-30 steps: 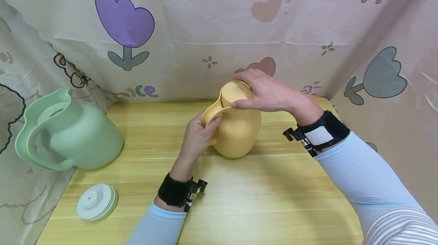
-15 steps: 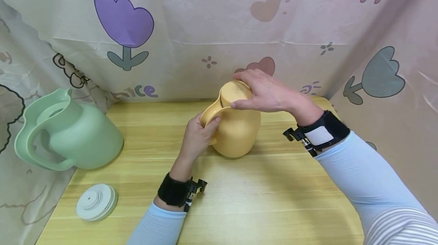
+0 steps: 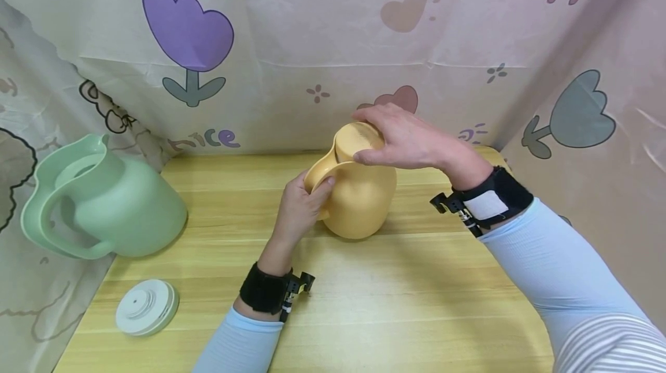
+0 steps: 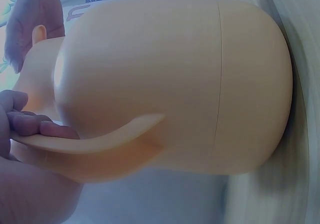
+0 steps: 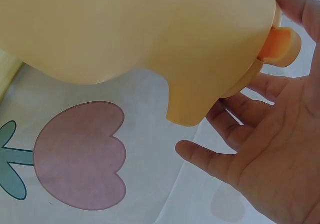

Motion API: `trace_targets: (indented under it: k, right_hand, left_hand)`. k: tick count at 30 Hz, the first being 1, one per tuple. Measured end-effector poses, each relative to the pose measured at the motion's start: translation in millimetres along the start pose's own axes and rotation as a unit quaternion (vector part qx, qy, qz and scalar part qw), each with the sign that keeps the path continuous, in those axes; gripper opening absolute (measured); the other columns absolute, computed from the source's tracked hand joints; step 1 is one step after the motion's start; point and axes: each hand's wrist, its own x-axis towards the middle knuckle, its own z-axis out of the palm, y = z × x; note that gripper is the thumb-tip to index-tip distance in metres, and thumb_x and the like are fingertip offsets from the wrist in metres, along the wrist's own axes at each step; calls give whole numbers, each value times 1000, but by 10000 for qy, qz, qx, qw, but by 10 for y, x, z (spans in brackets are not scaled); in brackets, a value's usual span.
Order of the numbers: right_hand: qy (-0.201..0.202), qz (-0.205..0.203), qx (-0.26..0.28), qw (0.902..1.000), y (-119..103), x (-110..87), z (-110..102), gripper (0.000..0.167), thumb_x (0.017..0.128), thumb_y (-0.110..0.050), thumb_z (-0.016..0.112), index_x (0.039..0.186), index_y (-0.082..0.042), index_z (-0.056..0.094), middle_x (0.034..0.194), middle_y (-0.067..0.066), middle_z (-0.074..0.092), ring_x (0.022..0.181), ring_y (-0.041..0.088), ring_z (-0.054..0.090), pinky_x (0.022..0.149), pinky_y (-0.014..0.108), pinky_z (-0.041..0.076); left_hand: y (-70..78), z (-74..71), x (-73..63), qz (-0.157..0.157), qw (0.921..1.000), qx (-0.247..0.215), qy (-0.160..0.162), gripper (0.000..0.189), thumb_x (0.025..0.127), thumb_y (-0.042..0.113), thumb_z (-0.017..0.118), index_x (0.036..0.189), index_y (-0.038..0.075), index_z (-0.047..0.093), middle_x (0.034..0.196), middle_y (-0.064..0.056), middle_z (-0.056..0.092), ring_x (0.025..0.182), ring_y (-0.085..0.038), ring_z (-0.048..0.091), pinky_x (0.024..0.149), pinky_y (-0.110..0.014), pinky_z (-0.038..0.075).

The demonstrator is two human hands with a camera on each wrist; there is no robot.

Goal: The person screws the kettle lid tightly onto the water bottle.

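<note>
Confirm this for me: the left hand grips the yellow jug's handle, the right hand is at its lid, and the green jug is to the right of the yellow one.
Not quite: the green jug is to the left of the yellow jug, as the head view shows. The left hand and right hand are as you say.

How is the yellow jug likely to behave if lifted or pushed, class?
The yellow jug would probably hold its shape, as its walls look rigid. Its smooth surface may slip under a palm, though the loop handle in the left hand should help. Pushed high up, it might tip, since it stands taller than wide.
</note>
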Motion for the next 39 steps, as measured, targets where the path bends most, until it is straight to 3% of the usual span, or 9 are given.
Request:
trace_targets:
  k: [19, 30, 39]
  right_hand:
    - [47, 285, -111, 9995, 3, 1, 16, 74, 87, -62, 78, 140, -14, 61, 123, 8, 60, 113, 26, 53, 97, 44, 44]
    - [-126, -73, 108, 9998, -29, 13, 1, 69, 89, -43, 78, 147, -11, 56, 134, 4, 63, 124, 26, 53, 100, 45, 43]
    - [-38, 44, 47, 10000, -36, 29, 11, 68, 88, -46, 79, 143, -11, 59, 130, 5, 64, 120, 26, 53, 101, 45, 42]
  left_hand:
    - [16, 6, -7, -114, 9999, 71, -4, 29, 101, 31, 74, 117, 6, 73, 103, -11, 71, 94, -22, 66, 81, -36, 57]
    - [13, 1, -16, -82, 10000, 25, 23, 30, 101, 30, 73, 118, 5, 73, 106, -12, 73, 97, -22, 68, 84, -37, 58]
    - [11, 2, -12, -69, 10000, 21, 29, 29, 101, 29, 73, 117, 6, 73, 106, -12, 73, 97, -23, 69, 83, -38, 59]
